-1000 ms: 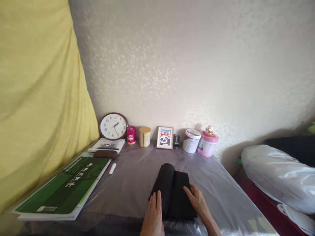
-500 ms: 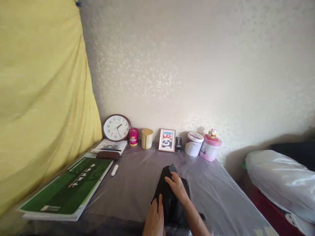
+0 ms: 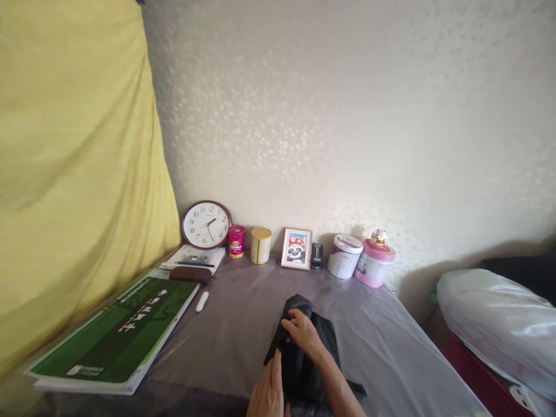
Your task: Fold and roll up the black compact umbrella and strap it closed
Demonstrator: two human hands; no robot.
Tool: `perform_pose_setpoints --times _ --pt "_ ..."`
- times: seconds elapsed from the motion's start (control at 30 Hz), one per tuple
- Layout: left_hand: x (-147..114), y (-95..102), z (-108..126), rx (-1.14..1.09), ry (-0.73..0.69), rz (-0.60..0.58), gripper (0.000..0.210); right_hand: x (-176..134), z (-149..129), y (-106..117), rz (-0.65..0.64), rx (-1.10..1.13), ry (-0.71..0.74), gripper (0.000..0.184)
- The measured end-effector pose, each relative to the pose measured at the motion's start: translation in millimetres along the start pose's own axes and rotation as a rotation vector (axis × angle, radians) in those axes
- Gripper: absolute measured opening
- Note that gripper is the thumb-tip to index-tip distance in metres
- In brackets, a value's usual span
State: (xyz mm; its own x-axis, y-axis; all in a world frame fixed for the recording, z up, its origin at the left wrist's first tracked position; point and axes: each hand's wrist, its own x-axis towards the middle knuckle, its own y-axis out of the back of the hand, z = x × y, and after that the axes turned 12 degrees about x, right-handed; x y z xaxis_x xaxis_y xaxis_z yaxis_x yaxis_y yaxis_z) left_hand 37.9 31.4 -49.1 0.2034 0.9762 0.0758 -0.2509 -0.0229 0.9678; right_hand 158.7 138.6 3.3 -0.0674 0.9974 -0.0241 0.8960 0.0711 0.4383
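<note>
A piece of black folded fabric (image 3: pixel 321 341) lies on the table right in front of me, with a short dark strap-like end sticking out at its lower right. My right hand (image 3: pixel 303 334) is on its upper part, fingers bent and pinching the cloth near the top fold. Against its lower left edge rests my left hand (image 3: pixel 267 389), the fingers stretched out and close together; part of that hand runs out of the bottom of the view. What kind of item the fabric belongs to, I cannot tell.
Left of me are a green book (image 3: pixel 117 336), a brown case (image 3: pixel 190 274) and a small white object (image 3: pixel 202 302). Along the wall stand a clock (image 3: pixel 207 225), a pink tin (image 3: pixel 237 242), a yellow-lidded can (image 3: pixel 260 246), a panda picture (image 3: pixel 296 249) and two tubs (image 3: pixel 345 256).
My right hand has moved slightly down and left over the fabric. The top corner it held up is now folded over and rounded. My left hand has shifted a little lower.
</note>
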Motion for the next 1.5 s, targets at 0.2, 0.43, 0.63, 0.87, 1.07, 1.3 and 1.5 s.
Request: perform_pose_setpoints --times 0.2,0.43,0.63,0.87,1.07,1.3,1.5 --pt "-2 2.6 1 0.098 -0.062 0.325 0.059 -11 -16 0 -0.145 0.012 0.081 0.031" --pt "12 -6.9 7 0.183 -0.124 0.274 0.079 -31 -25 4 -0.192 -0.132 0.302 0.025" --pt "21 -42.3 4 0.279 -0.084 0.411 0.063 -43 -10 18 -0.089 -0.238 0.552 0.024" --pt "23 -56.7 7 0.174 -0.027 0.343 0.062 -9 25 26 -0.021 -0.309 0.620 0.031" --pt "21 -44.7 13 0.039 0.056 0.169 0.051 23 31 30 0.022 -0.345 0.493 0.035" --pt "22 -24.4 15 -0.057 0.087 -0.044 0.060 54 36 34 0.079 -0.301 0.453 0.038" --pt "20 -6.9 11 -0.043 0.030 -0.102 0.071 41 47 56 0.293 -0.369 0.252 0.036"
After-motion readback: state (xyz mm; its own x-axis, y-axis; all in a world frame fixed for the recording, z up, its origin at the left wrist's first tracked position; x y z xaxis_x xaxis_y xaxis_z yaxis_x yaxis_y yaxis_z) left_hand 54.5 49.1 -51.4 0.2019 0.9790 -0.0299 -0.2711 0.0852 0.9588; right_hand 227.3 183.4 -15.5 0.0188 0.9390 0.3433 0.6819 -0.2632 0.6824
